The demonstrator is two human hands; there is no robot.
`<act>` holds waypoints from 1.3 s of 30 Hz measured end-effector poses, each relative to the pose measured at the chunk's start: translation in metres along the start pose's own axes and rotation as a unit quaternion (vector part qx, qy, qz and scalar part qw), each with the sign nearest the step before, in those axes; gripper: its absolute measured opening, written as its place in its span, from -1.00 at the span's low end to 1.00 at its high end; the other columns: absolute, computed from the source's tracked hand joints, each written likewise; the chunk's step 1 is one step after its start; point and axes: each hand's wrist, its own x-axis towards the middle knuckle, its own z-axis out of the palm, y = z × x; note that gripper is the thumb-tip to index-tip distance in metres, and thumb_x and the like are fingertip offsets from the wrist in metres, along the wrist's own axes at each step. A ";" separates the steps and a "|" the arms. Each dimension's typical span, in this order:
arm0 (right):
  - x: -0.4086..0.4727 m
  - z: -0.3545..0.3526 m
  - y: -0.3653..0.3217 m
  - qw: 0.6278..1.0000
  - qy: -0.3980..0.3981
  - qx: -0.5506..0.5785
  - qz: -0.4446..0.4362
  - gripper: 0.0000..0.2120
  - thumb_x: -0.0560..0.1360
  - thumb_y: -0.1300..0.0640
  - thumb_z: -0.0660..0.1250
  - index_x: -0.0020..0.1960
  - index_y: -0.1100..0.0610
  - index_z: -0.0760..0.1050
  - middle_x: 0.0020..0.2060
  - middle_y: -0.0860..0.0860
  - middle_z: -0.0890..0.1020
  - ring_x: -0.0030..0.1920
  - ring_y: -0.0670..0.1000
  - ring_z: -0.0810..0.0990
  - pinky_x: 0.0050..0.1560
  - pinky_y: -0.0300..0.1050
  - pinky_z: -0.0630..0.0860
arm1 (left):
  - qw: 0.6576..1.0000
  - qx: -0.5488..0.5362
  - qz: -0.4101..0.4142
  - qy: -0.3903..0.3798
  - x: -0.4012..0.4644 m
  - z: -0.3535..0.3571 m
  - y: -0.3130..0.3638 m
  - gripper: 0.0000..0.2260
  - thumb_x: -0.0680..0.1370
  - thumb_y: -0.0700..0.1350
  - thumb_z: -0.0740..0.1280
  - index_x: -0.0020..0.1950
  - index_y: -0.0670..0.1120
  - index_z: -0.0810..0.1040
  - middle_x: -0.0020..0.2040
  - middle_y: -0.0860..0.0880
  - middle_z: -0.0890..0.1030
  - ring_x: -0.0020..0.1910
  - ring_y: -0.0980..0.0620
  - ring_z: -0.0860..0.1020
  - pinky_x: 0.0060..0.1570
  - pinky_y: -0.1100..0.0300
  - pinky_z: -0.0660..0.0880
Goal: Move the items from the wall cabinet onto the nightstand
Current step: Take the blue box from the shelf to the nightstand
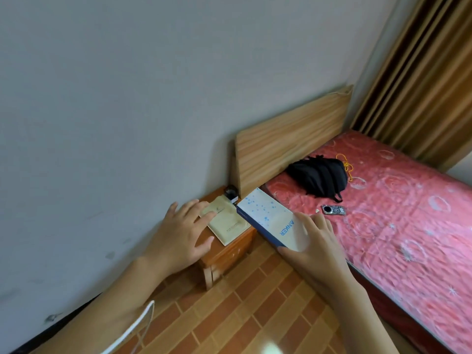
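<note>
White box in right hand, fingers across its near end.

A cream booklet and a small black object crowd the nightstand top beyond the left hand; wall and headboard close its far sides.

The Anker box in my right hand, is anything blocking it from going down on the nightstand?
Partly. The beige booklet and your left hand cover most of the nightstand top; a small black object sits at the back corner. The Anker box lacks bare space.
</note>
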 end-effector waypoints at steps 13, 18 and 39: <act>0.116 0.067 -0.035 0.998 -0.049 0.014 -0.027 -0.15 0.30 -0.33 0.46 0.51 -0.08 0.30 0.07 -0.18 0.31 0.17 -0.05 0.35 0.09 -0.03 0.42 | 0.998 -0.042 -0.034 -0.013 0.038 0.033 -0.089 -0.47 0.61 0.25 0.12 0.52 0.06 0.41 0.52 0.00 0.41 0.52 -0.04 0.35 0.46 -0.22 0.33; 0.169 0.099 -0.028 0.997 -0.077 0.021 -0.024 -0.15 0.30 -0.34 0.44 0.50 -0.07 0.31 0.09 -0.16 0.34 0.17 -0.04 0.35 0.18 -0.01 0.45 | 0.998 -0.035 -0.051 -0.021 0.077 0.054 -0.119 -0.50 0.61 0.21 0.17 0.49 0.03 0.45 0.49 -0.02 0.44 0.49 -0.05 0.38 0.44 -0.21 0.35; 0.364 0.295 0.063 0.973 -0.224 0.020 0.041 -0.14 0.29 -0.39 0.38 0.50 -0.07 0.30 0.12 -0.18 0.30 0.17 -0.05 0.33 0.22 0.00 0.46 | 0.989 -0.073 -0.073 -0.105 0.254 0.215 -0.224 -0.52 0.61 0.13 0.20 0.49 -0.02 0.47 0.49 -0.04 0.44 0.49 -0.09 0.38 0.47 -0.15 0.29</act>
